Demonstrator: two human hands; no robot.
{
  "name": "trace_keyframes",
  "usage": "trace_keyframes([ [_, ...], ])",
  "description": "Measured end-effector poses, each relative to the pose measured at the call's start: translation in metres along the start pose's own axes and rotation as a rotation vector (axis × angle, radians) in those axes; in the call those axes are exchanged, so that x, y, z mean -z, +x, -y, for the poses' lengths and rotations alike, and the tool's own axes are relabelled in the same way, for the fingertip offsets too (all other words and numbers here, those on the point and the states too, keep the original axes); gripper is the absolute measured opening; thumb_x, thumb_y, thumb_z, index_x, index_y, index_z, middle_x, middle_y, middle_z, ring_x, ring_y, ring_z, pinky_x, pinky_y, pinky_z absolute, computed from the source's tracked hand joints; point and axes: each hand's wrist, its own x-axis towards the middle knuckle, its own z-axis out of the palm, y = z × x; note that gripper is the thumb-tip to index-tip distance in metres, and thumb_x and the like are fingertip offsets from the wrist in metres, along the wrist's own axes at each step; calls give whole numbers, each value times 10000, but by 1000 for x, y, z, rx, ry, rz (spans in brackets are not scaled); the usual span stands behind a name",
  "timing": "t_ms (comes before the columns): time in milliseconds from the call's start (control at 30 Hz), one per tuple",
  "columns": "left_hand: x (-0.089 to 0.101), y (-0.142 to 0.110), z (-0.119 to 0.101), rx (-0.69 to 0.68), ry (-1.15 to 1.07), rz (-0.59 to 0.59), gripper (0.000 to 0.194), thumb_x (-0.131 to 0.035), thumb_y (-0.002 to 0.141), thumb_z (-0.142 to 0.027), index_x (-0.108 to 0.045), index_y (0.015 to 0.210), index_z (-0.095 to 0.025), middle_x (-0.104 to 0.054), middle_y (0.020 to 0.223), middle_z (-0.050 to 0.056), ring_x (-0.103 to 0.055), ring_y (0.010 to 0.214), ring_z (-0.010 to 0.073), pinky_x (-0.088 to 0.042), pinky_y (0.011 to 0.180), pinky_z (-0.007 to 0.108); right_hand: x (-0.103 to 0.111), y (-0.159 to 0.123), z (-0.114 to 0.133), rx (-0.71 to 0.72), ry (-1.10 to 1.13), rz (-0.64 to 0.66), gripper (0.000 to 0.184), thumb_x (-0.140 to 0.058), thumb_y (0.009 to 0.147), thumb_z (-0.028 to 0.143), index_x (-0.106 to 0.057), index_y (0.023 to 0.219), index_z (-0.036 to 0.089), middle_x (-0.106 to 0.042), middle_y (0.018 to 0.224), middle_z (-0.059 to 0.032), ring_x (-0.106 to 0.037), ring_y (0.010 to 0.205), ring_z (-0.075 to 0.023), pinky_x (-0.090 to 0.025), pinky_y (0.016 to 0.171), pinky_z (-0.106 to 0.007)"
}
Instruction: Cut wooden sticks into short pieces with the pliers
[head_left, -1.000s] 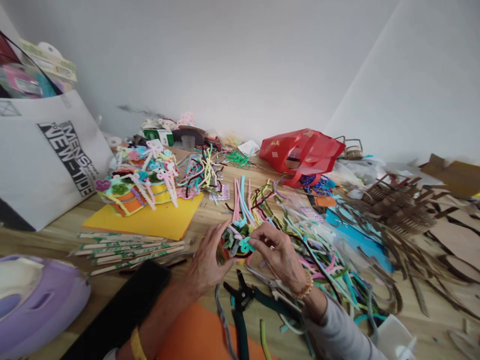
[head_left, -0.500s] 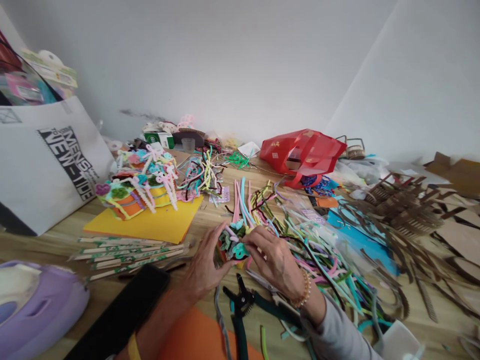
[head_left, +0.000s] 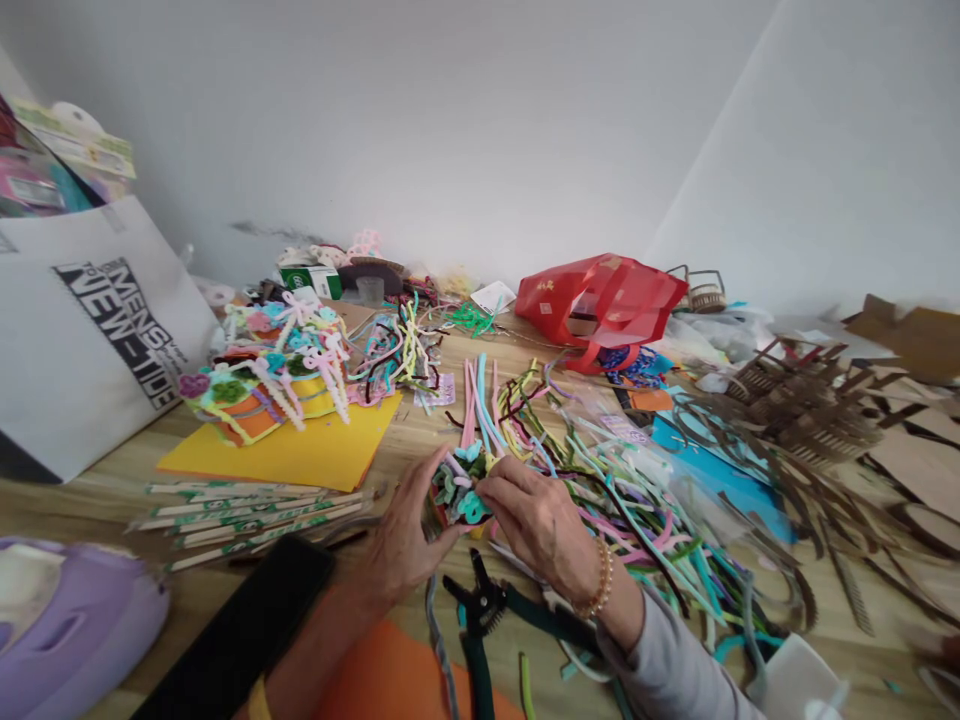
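Note:
A small basket of pipe-cleaner flowers (head_left: 459, 485), with turquoise, grey-green and lilac pieces, stands on the table between my hands. My left hand (head_left: 409, 520) curves round its left and near sides, thumb in front, and steadies it. Over its right edge, my right hand (head_left: 529, 505) has its fingers pinched together among the flowers; what lies between the fingertips is hidden. Just below the basket lie dark-handled pliers (head_left: 484, 598), jaws apart. Straight pink and blue pipe cleaners (head_left: 482, 400) lie behind the basket.
Loose pipe cleaners (head_left: 630, 500) spread to the right, near brown woven baskets (head_left: 810, 400). Finished flower baskets (head_left: 262, 390) stand on yellow sheets (head_left: 285, 462) at left. Wrapped sticks (head_left: 255, 520), a black phone (head_left: 240, 630), a purple object (head_left: 82, 620) and a red bag (head_left: 600, 300) surround the work.
The view has shifted slightly. My right hand's fingers have moved a little left and down over the flowers, still pinched. My left hand keeps its hold on the basket.

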Motion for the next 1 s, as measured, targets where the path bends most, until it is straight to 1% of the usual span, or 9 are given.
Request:
trace_keyframes([
  [167,1,0,-1,7,-4,9,826,-666,761,-179,-226,1455,-266,-426,1416,108,-405,1310,289,-344,1096,481,3,1,4,14,-69,42,191,-421,959,142,-605,953,196,-605,892,-59,-556,757,-181,-406,644,-279],
  [400,1,0,0,8,-7,1,817,-675,758,-185,-241,1447,-260,-433,1409,113,-411,1306,288,-350,1094,474,-4,1,6,12,-106,58,154,-436,959,152,-581,945,203,-594,890,-52,-554,790,-193,-373,617,-285],
  [467,1,0,0,11,-4,-1,810,-677,769,-208,-238,1448,-263,-434,1409,114,-413,1305,288,-350,1092,478,-4,0,5,-10,-53,45,145,-440,958,153,-569,995,206,-597,914,-53,-560,788,-190,-385,634,-284],
  [533,0,-1,2,15,6,-9,793,-674,781,-230,-243,1446,-264,-440,1404,113,-421,1299,287,-356,1087,478,-1,0,4,-47,64,11,117,-471,949,161,-545,1026,208,-598,933,-48,-566,774,-175,-403,659,-276],
  [600,-1,-1,3,15,19,-21,783,-675,788,-254,-248,1445,-263,-442,1404,112,-423,1298,288,-362,1082,473,4,-1,2,-91,182,-35,72,-525,926,179,-525,993,203,-589,904,-34,-562,745,-160,-414,669,-266],
  [667,-1,-1,5,9,22,-28,787,-680,789,-283,-249,1448,-264,-446,1400,112,-428,1294,290,-367,1078,468,9,-2,0,-119,244,-70,59,-562,903,189,-513,934,198,-571,854,-22,-550,713,-151,-413,657,-257],
  [767,0,-1,6,0,19,-22,801,-688,786,-318,-243,1451,-272,-440,1407,109,-425,1298,295,-359,1082,476,15,-3,-2,-136,247,-55,47,-566,899,183,-525,879,199,-569,825,-15,-542,684,-141,-399,630,-246],
  [900,6,-1,2,-1,4,1,856,-721,760,-367,-229,1455,-279,-418,1430,108,-402,1315,301,-338,1093,485,15,-2,2,-161,168,-22,32,-550,916,195,-552,885,205,-596,851,-25,-560,713,-154,-396,646,-253],
  [1000,11,0,-4,-3,-33,-1,786,-669,805,-416,-247,1450,-261,-419,1431,116,-401,1317,293,-329,1096,477,12,-1,4,-163,148,-9,40,-530,932,205,-556,901,209,-612,868,-30,-578,751,-162,-407,675,-255],
])
